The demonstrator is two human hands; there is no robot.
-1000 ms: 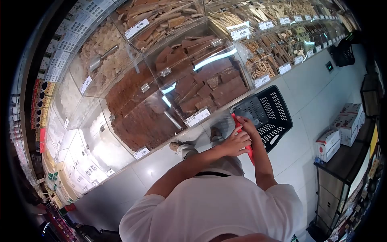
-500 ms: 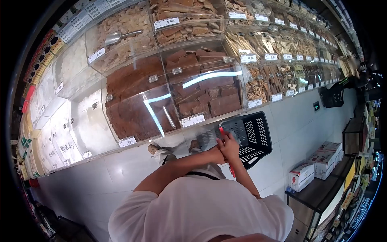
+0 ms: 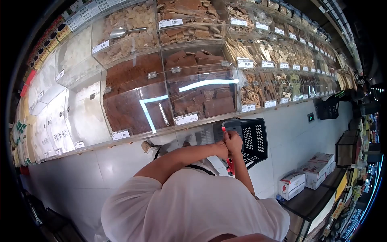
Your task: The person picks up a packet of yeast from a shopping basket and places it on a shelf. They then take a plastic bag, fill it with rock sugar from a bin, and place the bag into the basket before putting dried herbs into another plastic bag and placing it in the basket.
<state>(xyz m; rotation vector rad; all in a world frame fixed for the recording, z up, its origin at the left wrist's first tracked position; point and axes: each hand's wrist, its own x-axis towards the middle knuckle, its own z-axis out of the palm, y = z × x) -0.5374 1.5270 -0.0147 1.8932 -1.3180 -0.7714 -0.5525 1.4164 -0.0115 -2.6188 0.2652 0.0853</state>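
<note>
A black perforated shopping basket (image 3: 255, 139) with a red handle (image 3: 230, 166) is in front of me, to the right. My right hand (image 3: 234, 142) is closed over the handle's bar. Close against it, my left hand (image 3: 220, 149) reaches across my body and lies curled on the same bar, its fingers partly hidden. Along the counter edge just ahead, a clear bin holds dark brown slabs (image 3: 219, 105), and the bin to its left holds brown powder (image 3: 121, 109).
A metal scoop (image 3: 119, 32) lies on pale lumps in an upper bin. Price-tagged bins of dried sticks (image 3: 250, 88) continue rightward. White boxes (image 3: 292, 185) sit on a low dark shelf at right. Another black basket (image 3: 327, 109) stands on the tiled floor (image 3: 117, 169).
The view has shifted slightly, and the bins and boxes sit a little further left. My hands have drawn closer together at the handle, the right one now more upright.
</note>
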